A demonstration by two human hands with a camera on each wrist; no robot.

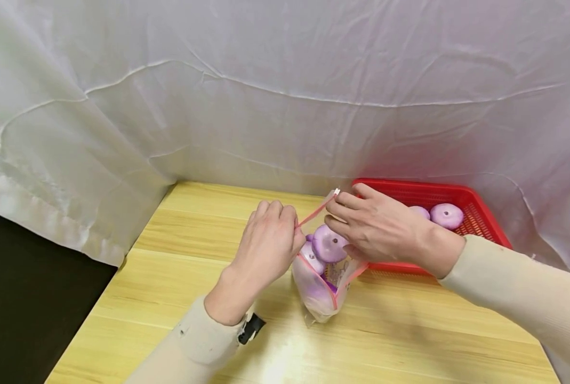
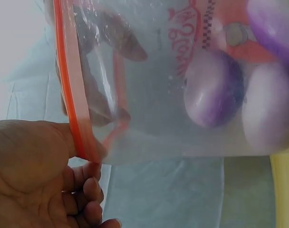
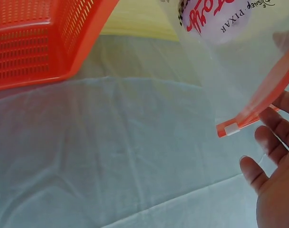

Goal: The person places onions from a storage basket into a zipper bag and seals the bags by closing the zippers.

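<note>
A clear zip bag (image 1: 313, 290) with a red-orange rim stands on the table, its mouth spread. Several round, purple-and-white, onion-like pieces (image 2: 214, 89) lie inside; one (image 1: 330, 244) shows high in the mouth. My left hand (image 1: 265, 240) pinches the bag's left rim between thumb and fingers. At the far right of the mouth is my right hand (image 1: 376, 221), its fingers apart and touching the rim near the white slider (image 3: 232, 128). Through the plastic, some of its fingers (image 2: 128, 45) show in the left wrist view, with nothing between them.
A red slotted basket (image 1: 486, 213) stands at the back right, with two more purple pieces (image 1: 447, 216) visible in it. The wooden table (image 1: 169, 298) borders a pale hanging cloth (image 1: 265, 133) at the back. Past the table's left edge is a dark area (image 1: 25, 298).
</note>
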